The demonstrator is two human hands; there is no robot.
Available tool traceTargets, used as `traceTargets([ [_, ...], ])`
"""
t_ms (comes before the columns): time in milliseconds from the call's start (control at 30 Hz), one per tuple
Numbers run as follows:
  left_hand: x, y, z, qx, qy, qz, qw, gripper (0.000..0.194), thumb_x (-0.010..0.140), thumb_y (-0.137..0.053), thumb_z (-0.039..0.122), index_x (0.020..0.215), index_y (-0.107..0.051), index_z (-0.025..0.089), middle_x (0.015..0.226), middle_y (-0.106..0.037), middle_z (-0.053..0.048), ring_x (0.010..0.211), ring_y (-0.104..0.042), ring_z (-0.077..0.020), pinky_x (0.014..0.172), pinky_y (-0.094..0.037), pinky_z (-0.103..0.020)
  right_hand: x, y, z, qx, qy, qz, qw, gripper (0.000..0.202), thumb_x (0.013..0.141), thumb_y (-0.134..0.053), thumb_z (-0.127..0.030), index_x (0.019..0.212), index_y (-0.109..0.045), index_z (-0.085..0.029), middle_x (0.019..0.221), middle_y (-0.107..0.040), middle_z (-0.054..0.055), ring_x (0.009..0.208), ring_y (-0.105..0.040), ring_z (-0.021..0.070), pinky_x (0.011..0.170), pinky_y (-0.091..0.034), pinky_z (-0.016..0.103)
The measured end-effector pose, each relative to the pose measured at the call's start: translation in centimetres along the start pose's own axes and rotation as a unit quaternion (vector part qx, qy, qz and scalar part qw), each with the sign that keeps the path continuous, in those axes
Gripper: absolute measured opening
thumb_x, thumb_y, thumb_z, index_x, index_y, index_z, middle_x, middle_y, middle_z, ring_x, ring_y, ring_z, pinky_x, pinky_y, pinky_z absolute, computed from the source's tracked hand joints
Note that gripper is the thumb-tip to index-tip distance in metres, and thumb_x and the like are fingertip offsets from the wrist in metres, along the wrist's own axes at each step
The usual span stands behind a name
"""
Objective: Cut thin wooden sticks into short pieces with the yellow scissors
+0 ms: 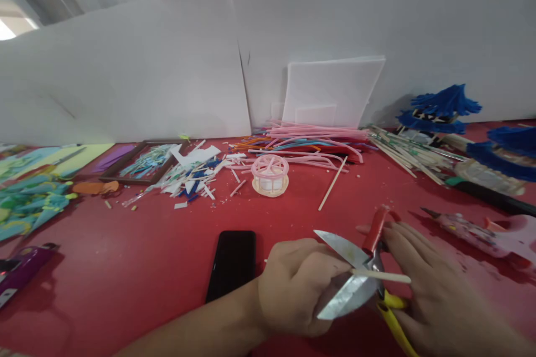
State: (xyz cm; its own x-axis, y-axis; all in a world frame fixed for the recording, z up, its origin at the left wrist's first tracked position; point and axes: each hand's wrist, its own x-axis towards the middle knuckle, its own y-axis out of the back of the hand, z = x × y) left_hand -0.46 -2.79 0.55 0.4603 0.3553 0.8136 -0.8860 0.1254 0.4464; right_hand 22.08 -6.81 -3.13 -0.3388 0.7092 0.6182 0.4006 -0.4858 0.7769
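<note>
My left hand [299, 284] is closed around one end of a thin wooden stick [387, 276], which points to the right. The stick lies between the spread blades of a pair of scissors [349, 295], near their pivot. My right hand [431, 279] grips the scissors, whose handles are wrapped in red and yellow; the blades point left toward my left hand. Beyond both hands stands a small round pink and cream frame [270, 175] with a white middle. A single loose stick [333, 184] rests to its right.
A black phone [232, 265] lies left of my left hand. At right are a glue gun [477, 234], stick bundles and blue-topped models [444, 109]. Pink strips [314, 134] and paper scraps [196, 170] lie behind, before white boards [167, 67]. A purple tool [29, 270] is at far left.
</note>
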Motion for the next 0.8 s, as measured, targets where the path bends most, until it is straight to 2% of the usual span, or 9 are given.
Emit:
traceTargets([
  [133, -0.3, 0.0, -0.1, -0.005, 0.021, 0.004, 1.000, 0.015, 0.090, -0.054, 0.025, 0.104, -0.057, 0.019, 0.080, -0.074, -0.007, 0.062, -0.070, -0.0160, 0.060, -0.055, -0.024, 0.5, 0.6, -0.1, -0.031, 0.021, 0.006, 0.999, 0.056, 0.076, -0.049, -0.037, 0.128, -0.051, -0.018, 0.110, -0.072, 0.019, 0.099, -0.071, 0.0368, 0.081, -0.061, 0.052],
  [267, 0.1, 0.2, 0.0, 0.004, 0.002, 0.016, 1.000, 0.013, 0.092, -0.054, 0.025, 0.103, -0.059, 0.019, 0.082, -0.076, -0.007, 0.068, -0.072, -0.0167, 0.064, -0.058, -0.024, 0.9, 0.8, -0.4, -0.042, 0.033, 0.013, 0.998, 0.052, 0.077, -0.049, -0.037, 0.125, -0.053, -0.015, 0.106, -0.072, 0.018, 0.096, -0.072, 0.0358, 0.078, -0.062, 0.050],
  [467, 0.9, 0.4, 0.4, 0.021, -0.029, 0.025, 0.999, 0.010, 0.096, -0.053, 0.024, 0.093, -0.060, 0.017, 0.083, -0.078, -0.007, 0.069, -0.074, -0.0149, 0.066, -0.059, -0.022, -0.1, 0.3, -0.5, 0.001, 0.007, -0.001, 1.000, 0.060, 0.075, -0.051, -0.036, 0.132, -0.049, -0.019, 0.115, -0.070, 0.019, 0.106, -0.069, 0.0390, 0.089, -0.057, 0.057],
  [600, 0.8, 0.4, 0.4, 0.011, -0.029, 0.026, 0.999, 0.010, 0.097, -0.054, 0.025, 0.095, -0.061, 0.018, 0.083, -0.078, -0.006, 0.073, -0.075, -0.0151, 0.069, -0.059, -0.022, -0.3, 0.2, -0.5, 0.029, -0.019, -0.014, 0.999, 0.057, 0.073, -0.050, -0.036, 0.128, -0.052, -0.022, 0.116, -0.071, 0.017, 0.106, -0.068, 0.0381, 0.092, -0.056, 0.057],
  [733, 0.7, 0.6, 0.2, 0.013, -0.028, 0.018, 0.999, 0.008, 0.095, -0.055, 0.024, 0.095, -0.060, 0.017, 0.076, -0.075, -0.006, 0.064, -0.071, -0.0142, 0.062, -0.056, -0.021, 0.7, 0.7, -0.9, 0.023, 0.008, 0.013, 1.000, 0.044, 0.074, -0.051, -0.033, 0.116, -0.056, -0.020, 0.104, -0.071, 0.016, 0.095, -0.068, 0.0336, 0.081, -0.058, 0.050],
  [800, 0.5, 0.7, 0.2, 0.015, -0.015, 0.008, 1.000, 0.007, 0.095, -0.055, 0.024, 0.095, -0.059, 0.018, 0.073, -0.073, -0.005, 0.061, -0.068, -0.0141, 0.058, -0.055, -0.021, 1.5, 1.0, -1.3, 0.017, 0.015, 0.013, 1.000, 0.031, 0.075, -0.052, -0.034, 0.103, -0.057, -0.021, 0.094, -0.070, 0.014, 0.085, -0.067, 0.0308, 0.072, -0.057, 0.046],
])
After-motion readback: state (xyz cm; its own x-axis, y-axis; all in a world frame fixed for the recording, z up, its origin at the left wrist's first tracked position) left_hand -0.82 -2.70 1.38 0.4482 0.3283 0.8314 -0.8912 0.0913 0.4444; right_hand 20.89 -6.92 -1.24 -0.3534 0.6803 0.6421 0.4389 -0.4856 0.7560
